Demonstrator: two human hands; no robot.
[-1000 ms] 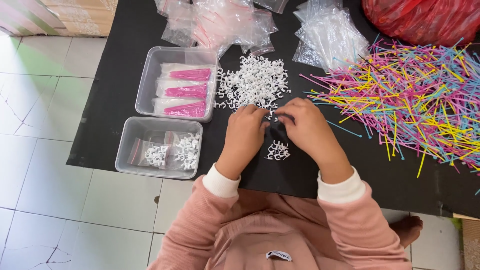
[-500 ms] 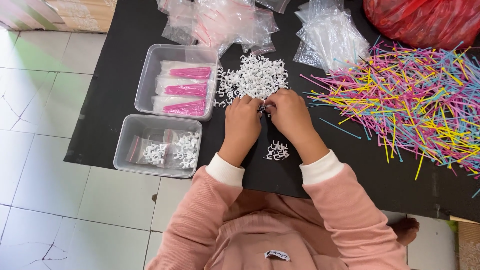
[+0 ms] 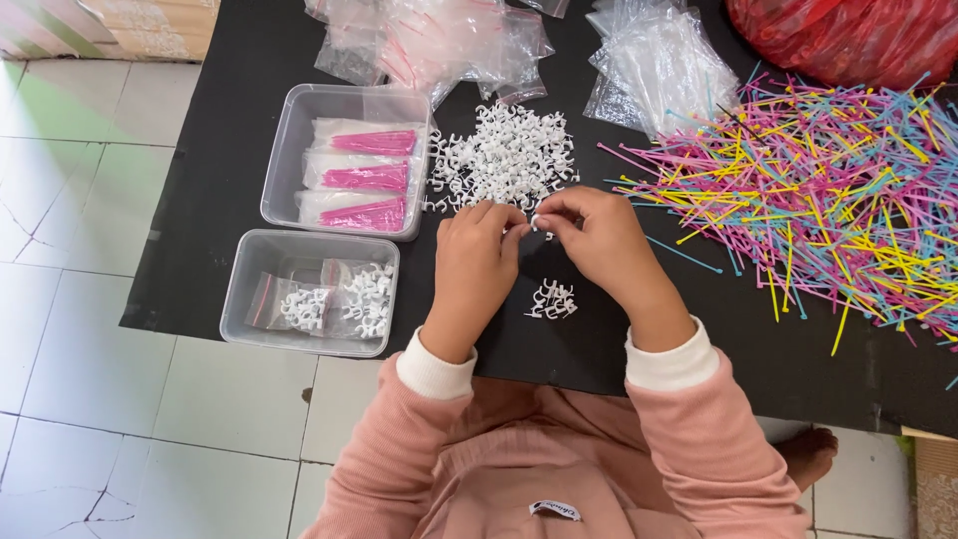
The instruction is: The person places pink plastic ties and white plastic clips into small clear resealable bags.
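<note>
My left hand (image 3: 477,262) and my right hand (image 3: 597,243) meet fingertip to fingertip at the near edge of a heap of small white plastic clips (image 3: 507,158) on a black mat (image 3: 200,200). The right fingers pinch a white clip between them; the left fingers curl in at the heap's edge, and what they hold is hidden. A small cluster of white clips (image 3: 552,299) lies on the mat just below both hands.
Left of the hands stand two clear tubs: one (image 3: 289,140) with bags of pink ties, one (image 3: 249,299) with bagged white clips. Several empty clear bags (image 3: 659,60) lie at the back. A spread of coloured cable ties (image 3: 828,200) fills the right; a red bag (image 3: 848,35) lies behind.
Both hands have moved away from me, from above the small cluster up to the near edge of the big heap of clips.
</note>
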